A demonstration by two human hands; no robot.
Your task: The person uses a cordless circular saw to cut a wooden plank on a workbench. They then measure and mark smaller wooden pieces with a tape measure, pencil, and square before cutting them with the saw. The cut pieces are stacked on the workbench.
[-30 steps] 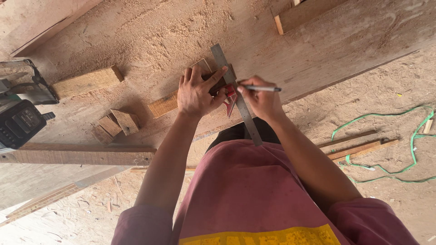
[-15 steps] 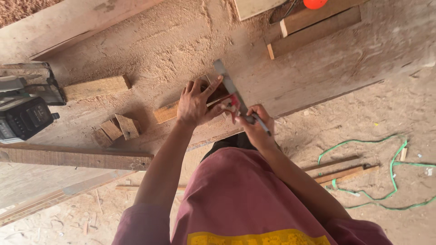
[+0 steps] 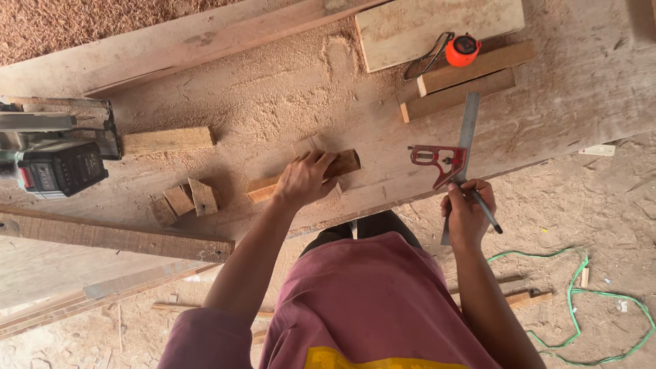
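Note:
My left hand (image 3: 305, 179) presses down on a short wooden block (image 3: 342, 164) lying on the sawdust-covered workbench (image 3: 273, 102). My right hand (image 3: 467, 213) grips the blade of a combination square (image 3: 456, 152) with a red head, together with a pencil (image 3: 486, 210) between the fingers. The square rests at the bench's near edge, to the right of the block and apart from it.
A cordless power tool (image 3: 58, 167) sits at the left edge. Small wood offcuts (image 3: 184, 198) and a longer block (image 3: 167, 140) lie near it. An orange tape measure (image 3: 462, 49) and wooden strips (image 3: 465, 82) are at the far right. A green cord (image 3: 581, 301) lies on the floor.
My right hand has carried the square and pencil off the block to the right. My left hand has closed down over the block. The view has shifted.

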